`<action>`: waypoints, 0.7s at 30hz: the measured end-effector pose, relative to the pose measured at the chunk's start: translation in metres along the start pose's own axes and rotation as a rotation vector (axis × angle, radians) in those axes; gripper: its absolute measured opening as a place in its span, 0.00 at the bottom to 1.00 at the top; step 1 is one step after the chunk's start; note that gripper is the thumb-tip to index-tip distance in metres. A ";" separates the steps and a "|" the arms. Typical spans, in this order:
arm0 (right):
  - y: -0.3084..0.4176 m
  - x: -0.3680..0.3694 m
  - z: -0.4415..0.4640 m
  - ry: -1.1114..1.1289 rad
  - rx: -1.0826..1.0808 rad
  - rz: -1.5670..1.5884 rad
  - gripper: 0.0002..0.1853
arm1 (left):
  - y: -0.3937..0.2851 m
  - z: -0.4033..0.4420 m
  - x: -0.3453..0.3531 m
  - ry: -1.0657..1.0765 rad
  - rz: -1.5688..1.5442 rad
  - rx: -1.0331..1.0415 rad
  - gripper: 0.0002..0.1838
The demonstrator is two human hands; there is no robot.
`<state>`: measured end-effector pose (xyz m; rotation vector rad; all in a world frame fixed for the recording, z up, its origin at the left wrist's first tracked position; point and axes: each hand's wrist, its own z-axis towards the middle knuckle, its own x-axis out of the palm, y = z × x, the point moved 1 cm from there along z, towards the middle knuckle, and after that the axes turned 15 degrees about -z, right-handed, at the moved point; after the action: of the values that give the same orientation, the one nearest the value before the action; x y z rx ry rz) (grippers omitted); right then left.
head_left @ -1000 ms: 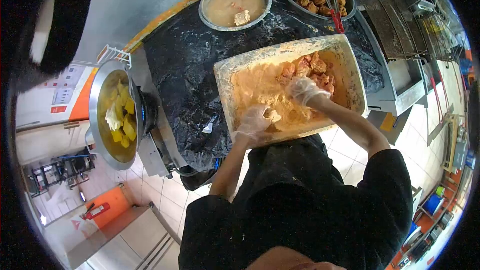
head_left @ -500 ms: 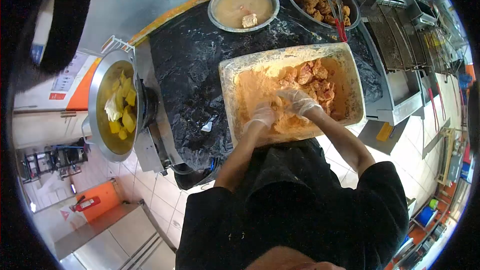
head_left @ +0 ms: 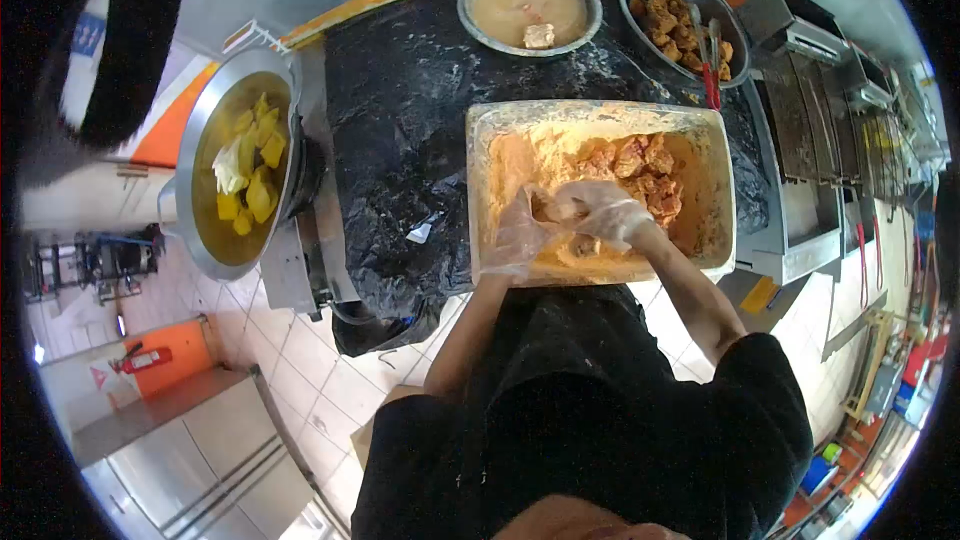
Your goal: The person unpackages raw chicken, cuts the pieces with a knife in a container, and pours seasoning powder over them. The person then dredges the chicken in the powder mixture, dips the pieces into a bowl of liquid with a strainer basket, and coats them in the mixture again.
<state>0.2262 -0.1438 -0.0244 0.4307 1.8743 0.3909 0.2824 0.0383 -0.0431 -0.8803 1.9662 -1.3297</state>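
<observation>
Both my hands, in clear plastic gloves dusted with flour, are inside a pale rectangular tub (head_left: 727, 180). My left hand (head_left: 522, 232) curls its fingers on the tub's left side. My right hand (head_left: 608, 212) meets it from the right, fingers bent inward. Between them is a flour-coated piece of chicken (head_left: 546, 208), mostly covered by the fingers. Orange-tinted flour (head_left: 512, 165) fills the left and front of the tub. Raw-looking reddish chicken pieces (head_left: 650, 165), partly floured, lie in the back right of it.
Behind the tub stand a metal bowl of cloudy liquid (head_left: 500, 5) with a pale chunk and a bowl of browned pieces (head_left: 668, 25) with red-handled tongs (head_left: 711, 75). At left is a large pot (head_left: 205, 240) of yellow chunks in liquid. Black plastic (head_left: 400, 140) covers the table.
My hands have come closer together and lifted slightly above the flour around the piece. The camera view has shifted, so the tub and bowls sit farther right.
</observation>
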 end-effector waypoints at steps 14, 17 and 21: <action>-0.038 -0.023 0.012 -0.218 0.351 0.173 0.22 | 0.080 -0.053 -0.033 -0.152 0.563 0.509 0.15; -0.022 -0.097 0.022 -0.311 0.415 0.401 0.16 | 0.045 -0.056 -0.030 -0.156 0.608 0.473 0.14; -0.021 -0.179 0.082 -0.581 0.373 0.029 0.21 | 0.075 -0.055 -0.023 -0.195 0.797 0.631 0.13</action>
<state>0.3582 -0.2423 0.0862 0.7351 1.3662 -0.0745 0.2396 0.1075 -0.0938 0.0870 1.3586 -1.1803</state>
